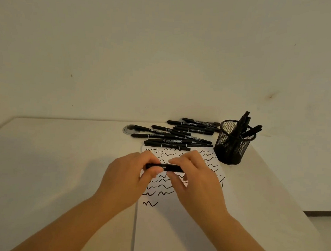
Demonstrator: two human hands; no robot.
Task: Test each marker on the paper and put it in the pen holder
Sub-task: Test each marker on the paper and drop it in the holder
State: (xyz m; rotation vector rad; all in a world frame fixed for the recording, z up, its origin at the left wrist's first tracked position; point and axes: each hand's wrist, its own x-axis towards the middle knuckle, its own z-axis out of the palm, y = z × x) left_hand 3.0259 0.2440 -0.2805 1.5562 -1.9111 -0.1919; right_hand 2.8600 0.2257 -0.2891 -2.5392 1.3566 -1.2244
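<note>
A black marker is held level above the paper, pinched at both ends. The left hand is closed round the marker's left end, thumb in front and fingers curled over the top; the right hand is closed round the right end in the same way, thumb below and fingers above. Only the middle stretch of the barrel is seen between the two grips (the ends are hidden by fingers, so it cannot be told whether the cap is on or off).

Under both grips the paper is spread on the counter, and rows of black wavy strokes are seen on it around and beneath the hands, with one lone squiggle nearer the person than the left grip.

Beyond the grips, at the paper's far edge, a loose pile of markers is laid flat, most of them lengthways across the view. Beyond and to the right of the right grip a black mesh holder is stood upright just beside the paper's far right corner, with several markers leaning in it. A round grommet is set in the counter at the pile's left end.
</note>
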